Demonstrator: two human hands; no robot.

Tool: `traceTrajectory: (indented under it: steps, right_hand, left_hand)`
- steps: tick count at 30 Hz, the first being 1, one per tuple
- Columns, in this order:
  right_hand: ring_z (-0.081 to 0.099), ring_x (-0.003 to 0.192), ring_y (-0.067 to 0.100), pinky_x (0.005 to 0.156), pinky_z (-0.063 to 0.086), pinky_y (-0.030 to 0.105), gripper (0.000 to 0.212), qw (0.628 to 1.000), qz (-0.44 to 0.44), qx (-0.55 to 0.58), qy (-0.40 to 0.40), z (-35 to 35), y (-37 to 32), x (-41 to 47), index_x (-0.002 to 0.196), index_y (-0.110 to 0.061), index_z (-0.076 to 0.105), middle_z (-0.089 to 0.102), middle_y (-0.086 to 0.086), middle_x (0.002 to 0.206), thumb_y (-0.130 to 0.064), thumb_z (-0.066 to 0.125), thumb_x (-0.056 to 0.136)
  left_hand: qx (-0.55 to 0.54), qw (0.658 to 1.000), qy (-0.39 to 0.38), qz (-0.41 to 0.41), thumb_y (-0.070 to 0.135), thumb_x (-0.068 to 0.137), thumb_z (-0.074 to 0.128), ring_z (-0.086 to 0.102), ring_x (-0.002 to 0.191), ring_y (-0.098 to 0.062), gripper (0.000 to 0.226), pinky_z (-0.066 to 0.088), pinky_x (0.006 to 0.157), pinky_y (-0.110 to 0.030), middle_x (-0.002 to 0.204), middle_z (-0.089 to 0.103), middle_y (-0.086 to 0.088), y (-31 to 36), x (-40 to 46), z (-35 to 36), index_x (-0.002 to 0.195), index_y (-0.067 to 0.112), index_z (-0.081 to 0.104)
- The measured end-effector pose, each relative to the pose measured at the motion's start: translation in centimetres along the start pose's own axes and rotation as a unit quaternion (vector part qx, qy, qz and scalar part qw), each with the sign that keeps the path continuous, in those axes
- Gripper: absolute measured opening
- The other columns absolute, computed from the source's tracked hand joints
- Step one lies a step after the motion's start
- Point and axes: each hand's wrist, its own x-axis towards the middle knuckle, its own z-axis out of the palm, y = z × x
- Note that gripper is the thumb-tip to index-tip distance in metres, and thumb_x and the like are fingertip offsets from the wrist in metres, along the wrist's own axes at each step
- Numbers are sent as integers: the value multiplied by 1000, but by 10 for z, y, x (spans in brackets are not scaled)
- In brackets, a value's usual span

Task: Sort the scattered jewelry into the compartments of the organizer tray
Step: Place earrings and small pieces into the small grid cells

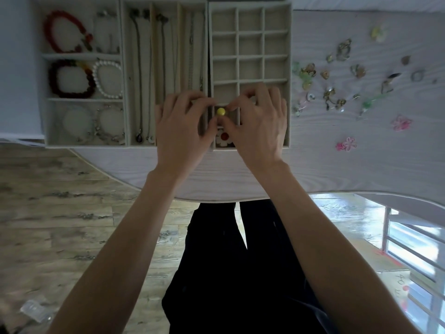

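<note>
Both hands over the near end of the gridded organizer tray [250, 32]: left hand [179, 126] and right hand [257, 124] with fingers curled, pinching a yellow-centred piece [221, 112] between them. White flower with red centre [224, 138] in the nearest compartment. Loose jewelry [346, 75] scattered on the table [240, 177] to the right.
</note>
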Motion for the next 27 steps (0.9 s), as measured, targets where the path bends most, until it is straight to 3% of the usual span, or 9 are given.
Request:
traceTrajectory:
  steps: [4,8,11,14,16,18,22,27]
  right_hand:
    - [57,80,24,73,44,34,12,998,-28,39,-37,-7,5,1,79,-14,70,63,4,85,-24,74,73]
    - [62,75,21,72,46,32,14,994,-54,79,-57,-33,20,2,94,-12,69,67,3,88,-12,65,80]
    - [60,63,15,61,45,25,13,994,37,100,-33,-67,51,5,90,-15,71,67,-3,77,-14,60,84]
    - [60,65,9,63,51,30,14,980,137,144,-15,-97,102,17,89,-20,71,68,-7,76,-16,59,85]
    - [61,70,11,68,52,32,16,984,130,122,9,-110,141,34,92,-18,71,69,-2,84,-13,58,84]
    - [61,84,19,71,49,31,21,993,96,68,13,-110,172,54,101,-15,69,66,5,99,-13,56,84]
    - [49,111,26,81,35,22,32,998,46,-22,-42,-95,217,98,117,-15,61,54,9,121,-11,55,87]
    - [48,111,30,85,36,30,31,986,54,-74,-139,-80,228,127,121,-14,58,52,13,122,-18,53,91]
  left_hand:
    - [9,1000,3,-9,27,86,56,52,103,-28,26,43,87,-38,107,63,-6,7,0,-1,105,14,68]
    - [-38,999,11,18,21,89,57,58,98,-25,23,36,88,-28,101,65,-6,29,8,-2,107,12,67]
    - [-138,990,-21,27,21,93,53,63,82,-11,22,48,79,-28,87,68,2,63,27,-3,110,13,65]
    - [-144,985,-46,86,25,92,50,61,74,-7,27,49,68,-24,85,67,5,104,56,12,112,13,64]
    - [-126,983,-69,118,25,91,51,62,85,-17,29,51,76,-33,97,67,-1,130,79,30,115,13,63]
    - [-80,984,-82,138,23,90,54,57,103,-24,30,42,90,-37,111,64,-5,149,102,48,117,13,61]
    - [33,987,-100,119,27,94,46,43,125,-21,38,23,105,-35,133,54,0,180,140,83,130,18,52]
    - [96,982,-154,58,35,96,41,38,132,-21,46,11,113,-41,143,45,-1,176,151,105,137,15,44]
